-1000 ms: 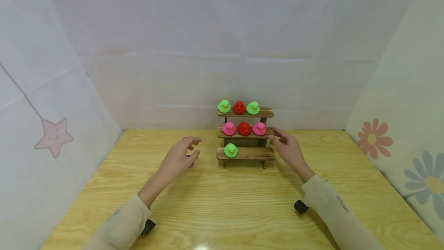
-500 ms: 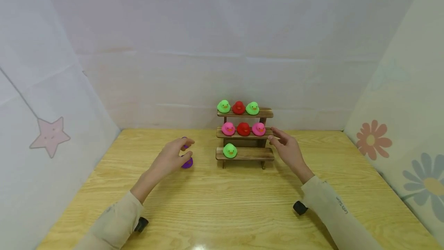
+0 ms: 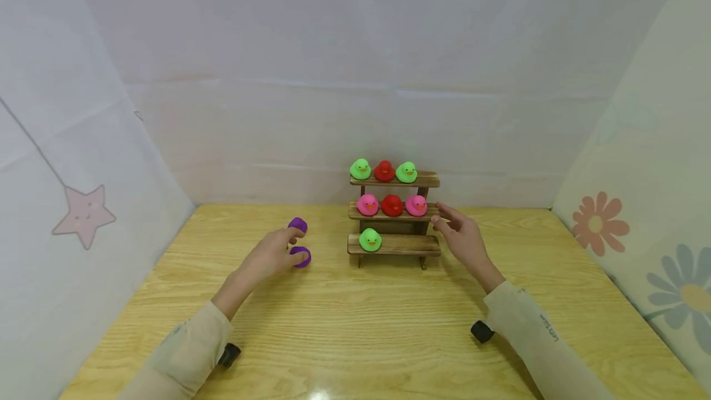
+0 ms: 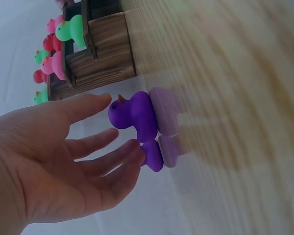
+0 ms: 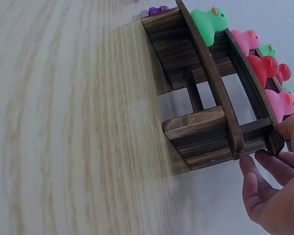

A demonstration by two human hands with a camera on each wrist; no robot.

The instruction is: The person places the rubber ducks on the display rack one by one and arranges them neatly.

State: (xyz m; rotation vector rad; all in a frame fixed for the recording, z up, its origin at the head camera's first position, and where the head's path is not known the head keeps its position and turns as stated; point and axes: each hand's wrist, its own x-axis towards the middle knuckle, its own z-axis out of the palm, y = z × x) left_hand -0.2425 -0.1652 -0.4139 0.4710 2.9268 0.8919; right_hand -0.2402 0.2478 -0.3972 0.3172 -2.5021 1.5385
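Two purple rubber ducks [image 3: 300, 257] [image 4: 142, 113] stand on the table at the left, one behind the other. My left hand [image 3: 270, 255] reaches over beside them, thumb and fingers spread; in the left wrist view the thumb tip lies close to the nearer duck's head, and whether a finger touches is unclear. A three-tier wooden stand [image 3: 408, 244] carries green ducks [image 3: 370, 240], red ducks [image 3: 392, 205] and pink ducks [image 3: 416, 205]. My right hand [image 3: 465, 241] holds the right end of its middle shelf between thumb and fingers, as the right wrist view [image 5: 279, 181] also shows.
The stand is set near the back of the wood-grain table [image 3: 355, 332]. A pale cloth backdrop [image 3: 278, 110] rises behind it, with printed side panels left and right. Only one duck, green, sits on the bottom shelf, at its left end.
My left hand has moved left and slightly down, and its thumb now lies over the nearer purple duck. More of both purple ducks shows. The right hand stays at the stand.
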